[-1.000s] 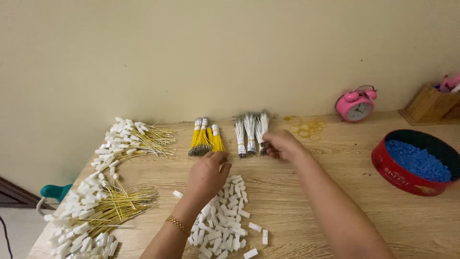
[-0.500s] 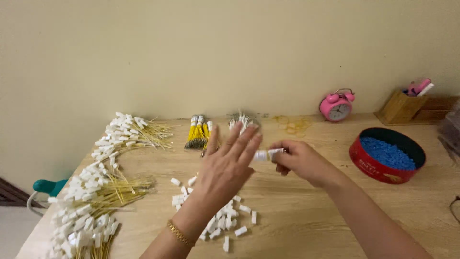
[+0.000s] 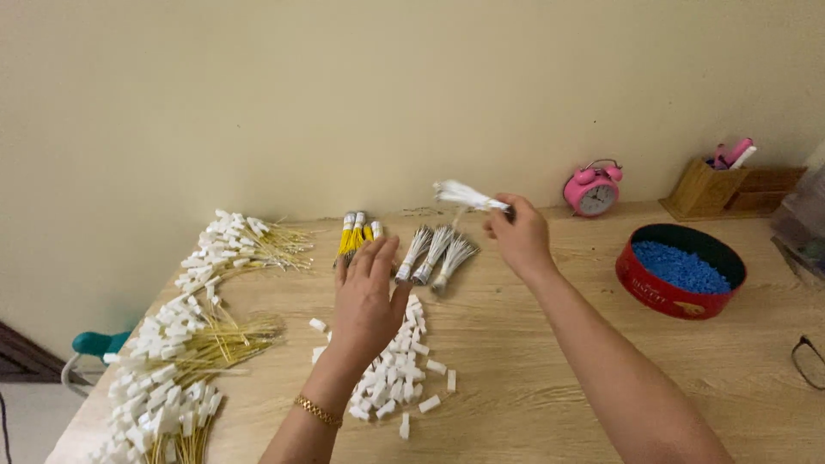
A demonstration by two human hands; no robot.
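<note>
Right hand (image 3: pixel 516 232) now lifted, gripping white bundle (image 3: pixel 464 196); left hand (image 3: pixel 368 292) lowered, flat.

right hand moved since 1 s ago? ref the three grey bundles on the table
Yes. The right hand was down at the grey bundles; now it is lifted above and to their right, gripping a white bundle clear of the table.

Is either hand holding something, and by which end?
The right hand pinches a white bundle at one end. The left hand is open, holding nothing.
</note>
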